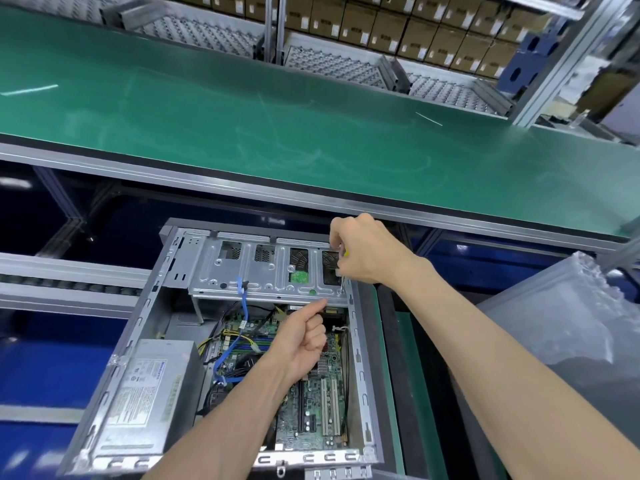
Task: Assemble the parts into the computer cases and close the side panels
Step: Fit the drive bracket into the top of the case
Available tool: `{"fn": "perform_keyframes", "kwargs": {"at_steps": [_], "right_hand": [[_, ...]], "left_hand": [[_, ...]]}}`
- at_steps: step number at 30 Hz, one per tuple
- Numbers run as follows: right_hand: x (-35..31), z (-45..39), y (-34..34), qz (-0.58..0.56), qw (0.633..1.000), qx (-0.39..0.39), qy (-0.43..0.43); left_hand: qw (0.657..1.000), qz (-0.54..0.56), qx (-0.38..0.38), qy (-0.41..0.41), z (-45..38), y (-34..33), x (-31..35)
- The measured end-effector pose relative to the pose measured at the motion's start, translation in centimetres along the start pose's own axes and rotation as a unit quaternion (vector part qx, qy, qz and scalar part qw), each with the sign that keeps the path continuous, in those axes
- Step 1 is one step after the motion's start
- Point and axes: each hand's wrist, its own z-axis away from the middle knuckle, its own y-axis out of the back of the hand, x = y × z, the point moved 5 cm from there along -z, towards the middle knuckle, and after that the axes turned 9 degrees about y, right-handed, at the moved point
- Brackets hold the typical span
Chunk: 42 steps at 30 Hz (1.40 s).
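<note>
Lying open on its side just below me was the computer case (145,344), motherboard (322,403) exposed. My left hand (304,337) was curled into a fist over it, thumb pressing the drive cage (263,271) edge. Beyond, my right hand (363,251) gripped a screwdriver (341,271), tip down on the cage's corner. Behind ran the green conveyor belt (311,133).

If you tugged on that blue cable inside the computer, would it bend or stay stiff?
Probably bendy: the blue cable already loops and curves down from the drive cage to the motherboard. It looks thin and flat, so likely light. Its lower end seems plugged in, so a hard tug might strain it.
</note>
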Motion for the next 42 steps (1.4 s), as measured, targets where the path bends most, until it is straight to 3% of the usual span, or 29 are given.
{"fn": "perform_keyframes", "kwargs": {"at_steps": [9, 13, 16, 20, 22, 27, 34, 36, 39, 42], "right_hand": [[2.2, 1.4, 0.0, -0.033, 0.991, 0.080, -0.100], [2.9, 3.3, 0.9, -0.061, 0.984, 0.103, -0.134], [3.6, 5.6, 1.2, -0.211, 0.942, 0.187, -0.179], [2.2, 7.7, -1.5, -0.414, 0.875, 0.176, -0.178], [0.6, 7.6, -2.5, -0.418, 0.883, 0.164, -0.136], [-3.6, 6.5, -4.4, -0.294, 0.943, 0.152, -0.041], [-4.3, 5.4, -6.4, -0.225, 0.967, 0.107, -0.058], [-3.8, 5.4, -6.3, -0.299, 0.944, 0.119, -0.072], [-2.7, 5.5, -5.9, -0.500, 0.844, 0.165, -0.103], [-2.2, 5.5, -6.0, -0.603, 0.768, 0.163, -0.140]], "left_hand": [[0.999, 0.008, 0.034, 0.009, 1.1, -0.4, -0.2], [0.995, -0.036, 0.093, 0.005, 2.2, -0.6, -0.4], [0.989, -0.081, 0.125, -0.018, 3.2, -0.3, 0.1], [0.998, 0.034, 0.004, -0.046, 4.6, -1.5, 1.4], [0.990, 0.100, -0.064, -0.071, 5.2, -2.3, 2.4], [0.974, 0.139, -0.152, -0.090, 5.8, -4.5, 3.6], [0.986, 0.083, -0.109, -0.099, 5.6, -5.0, 3.9], [0.987, 0.072, -0.106, -0.102, 5.6, -4.9, 4.0], [0.981, -0.017, -0.106, -0.163, 6.1, -4.5, 4.5], [0.958, -0.120, -0.095, -0.244, 6.5, -4.3, 5.0]]}}
